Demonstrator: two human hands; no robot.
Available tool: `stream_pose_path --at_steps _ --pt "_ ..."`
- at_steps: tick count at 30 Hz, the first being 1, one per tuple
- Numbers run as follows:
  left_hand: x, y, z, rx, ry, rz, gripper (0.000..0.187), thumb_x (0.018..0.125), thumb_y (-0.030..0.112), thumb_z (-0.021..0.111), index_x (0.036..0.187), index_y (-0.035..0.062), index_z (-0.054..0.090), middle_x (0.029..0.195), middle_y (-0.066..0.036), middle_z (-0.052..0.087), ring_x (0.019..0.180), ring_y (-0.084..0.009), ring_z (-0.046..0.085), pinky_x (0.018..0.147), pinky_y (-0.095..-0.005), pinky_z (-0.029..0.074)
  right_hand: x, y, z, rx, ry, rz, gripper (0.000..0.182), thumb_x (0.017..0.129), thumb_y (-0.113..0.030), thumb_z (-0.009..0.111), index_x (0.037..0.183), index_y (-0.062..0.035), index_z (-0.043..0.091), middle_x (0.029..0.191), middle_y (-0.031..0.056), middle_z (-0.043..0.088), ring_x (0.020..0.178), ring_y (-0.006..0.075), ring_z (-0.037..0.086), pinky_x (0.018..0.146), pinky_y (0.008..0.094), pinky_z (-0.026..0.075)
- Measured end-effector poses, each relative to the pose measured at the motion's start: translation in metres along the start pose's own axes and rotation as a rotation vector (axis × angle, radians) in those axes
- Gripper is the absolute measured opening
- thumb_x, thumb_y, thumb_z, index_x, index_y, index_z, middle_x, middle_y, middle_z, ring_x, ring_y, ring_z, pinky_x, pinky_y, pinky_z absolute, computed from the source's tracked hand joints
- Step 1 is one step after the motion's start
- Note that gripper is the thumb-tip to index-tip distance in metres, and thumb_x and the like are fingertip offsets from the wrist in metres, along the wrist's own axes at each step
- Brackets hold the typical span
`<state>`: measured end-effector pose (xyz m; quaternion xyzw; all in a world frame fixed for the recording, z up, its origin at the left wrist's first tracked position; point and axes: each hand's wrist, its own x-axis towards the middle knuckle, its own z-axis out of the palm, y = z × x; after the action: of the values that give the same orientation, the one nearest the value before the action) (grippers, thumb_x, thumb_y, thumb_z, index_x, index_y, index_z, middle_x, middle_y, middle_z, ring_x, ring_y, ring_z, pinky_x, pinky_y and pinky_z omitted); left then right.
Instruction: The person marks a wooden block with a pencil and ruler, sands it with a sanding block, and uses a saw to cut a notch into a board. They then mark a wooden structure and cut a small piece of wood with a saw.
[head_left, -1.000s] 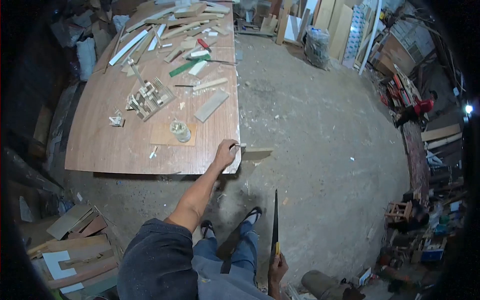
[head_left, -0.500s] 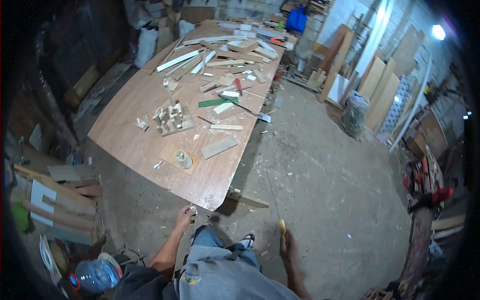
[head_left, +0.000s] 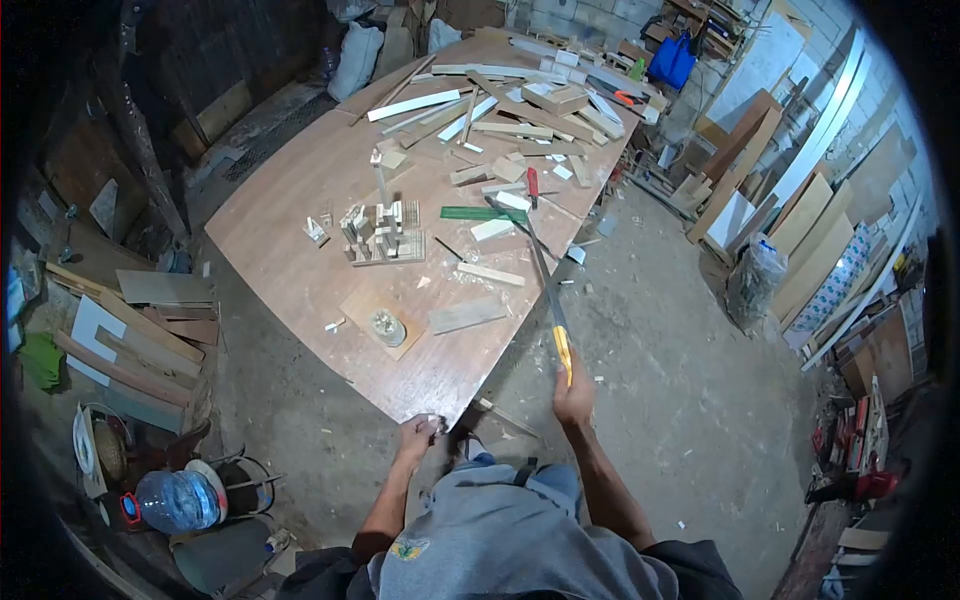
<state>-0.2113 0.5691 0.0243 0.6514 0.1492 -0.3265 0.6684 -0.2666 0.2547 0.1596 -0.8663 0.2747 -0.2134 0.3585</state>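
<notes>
Right of the frame's centre, the right hand (head_left: pixel 573 395) is clamping its fingers around the yellow handle (head_left: pixel 563 350) of a long, thin, dark-bladed handsaw (head_left: pixel 553 300); the blade is extending up-left from the fingers, appearing across the right edge of the brown wood-grained table (head_left: pixel 290 220). At lower centre, the left hand (head_left: pixel 418 437) is pinching a small pale piece (head_left: pixel 434 420) between drawn-together fingertips by the table's lower corner.

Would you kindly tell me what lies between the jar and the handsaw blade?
In the head view, a flat wooden board lies on the tabletop, between the jar on its thin panel and the handsaw in the right hand.
</notes>
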Motion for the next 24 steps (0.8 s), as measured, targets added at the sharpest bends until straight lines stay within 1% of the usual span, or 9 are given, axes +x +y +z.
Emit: stream_pose_path --at_steps 2,4,7,9,14,16,19,22,24 --pt "0.015 0.017 0.014 0.045 -0.153 0.098 0.014 0.098 0.016 0.058 0.100 0.0055 0.068 0.088 0.000 0.068 0.073 -0.0088 0.061 0.064 -0.0263 0.050 0.019 0.009 0.006 -0.003 -0.024 -0.094 0.049 0.098 -0.017 0.051 0.146 -0.0080 0.046 0.120 0.0321 0.062 0.111 0.0472 0.062 0.090 0.0467 0.051" --pt "0.017 0.042 0.026 0.003 -0.170 0.122 0.014 0.099 0.015 0.057 0.101 0.0051 0.068 0.088 0.000 0.067 0.074 -0.0085 0.060 0.064 -0.0255 0.050 0.041 0.014 0.007 -0.002 -0.047 -0.073 0.049 0.097 -0.015 0.050 0.145 -0.0079 0.046 0.121 0.0321 0.061 0.111 0.0486 0.060 0.091 0.0485 0.051" --pt "0.023 0.059 0.033 -0.084 -0.158 0.160 0.014 0.099 0.011 0.055 0.102 0.0042 0.067 0.087 0.000 0.066 0.073 -0.0081 0.059 0.064 -0.0238 0.049 0.087 0.019 0.008 -0.199 -0.021 -0.138 0.049 0.094 -0.013 0.056 0.142 -0.0067 0.047 0.106 0.0294 0.066 0.094 0.0487 0.063 0.081 0.0538 0.050" --pt "0.023 0.064 0.037 -0.123 -0.121 0.168 0.014 0.099 0.010 0.054 0.103 0.0038 0.067 0.085 -0.001 0.065 0.073 -0.0079 0.059 0.063 -0.0229 0.048 0.127 0.021 0.011 -0.256 -0.059 -0.148 0.050 0.096 -0.014 0.053 0.145 -0.0094 0.045 0.109 0.0299 0.065 0.094 0.0495 0.063 0.083 0.0549 0.050" --pt "0.025 0.072 0.052 -0.147 0.105 0.193 0.015 0.095 0.004 0.059 0.106 0.0005 0.067 0.081 -0.002 0.065 0.064 -0.0080 0.056 0.057 -0.0229 0.047 0.263 0.044 0.046 -0.448 -0.028 -0.323 0.055 0.096 -0.011 0.051 0.149 -0.0091 0.038 0.108 0.0254 0.067 0.097 0.0452 0.063 0.089 0.0565 0.045" --pt "0.028 0.083 0.070 -0.247 0.205 0.176 0.015 0.094 0.005 0.061 0.107 0.0007 0.068 0.081 -0.002 0.065 0.064 -0.0085 0.057 0.056 -0.0231 0.048 0.328 0.066 0.074 -0.493 0.024 -0.422 0.052 0.099 -0.018 0.051 0.148 -0.0065 0.041 0.098 0.0212 0.068 0.088 0.0399 0.063 0.086 0.0522 0.042" --pt "0.039 0.094 0.093 -0.355 0.430 0.153 0.016 0.093 0.005 0.064 0.108 0.0016 0.068 0.081 -0.002 0.066 0.065 -0.0094 0.060 0.055 -0.0239 0.049 0.424 0.088 0.122 -0.692 0.055 -0.476 0.063 0.091 -0.010 0.052 0.151 -0.0052 0.035 0.088 0.0156 0.065 0.084 0.0352 0.062 0.083 0.0517 0.041" --pt "0.042 0.120 0.133 -0.449 0.655 0.118 0.014 0.092 0.007 0.067 0.106 0.0036 0.068 0.082 -0.003 0.068 0.066 -0.0105 0.063 0.054 -0.0243 0.050 0.504 0.131 0.175 -0.812 0.121 -0.580 0.068 0.088 -0.009 0.052 0.153 -0.0065 0.033 0.093 0.0149 0.065 0.089 0.0321 0.062 0.082 0.0502 0.042" --pt "0.048 0.148 0.158 -0.559 0.800 0.113 0.012 0.093 0.008 0.068 0.104 0.0046 0.068 0.085 -0.003 0.070 0.067 -0.0116 0.064 0.054 -0.0243 0.049 0.540 0.151 0.196 -0.789 -0.132 -0.456 0.069 0.090 -0.010 0.052 0.155 -0.0078 0.029 0.100 0.0153 0.065 0.096 0.0307 0.061 0.086 0.0495 0.043"
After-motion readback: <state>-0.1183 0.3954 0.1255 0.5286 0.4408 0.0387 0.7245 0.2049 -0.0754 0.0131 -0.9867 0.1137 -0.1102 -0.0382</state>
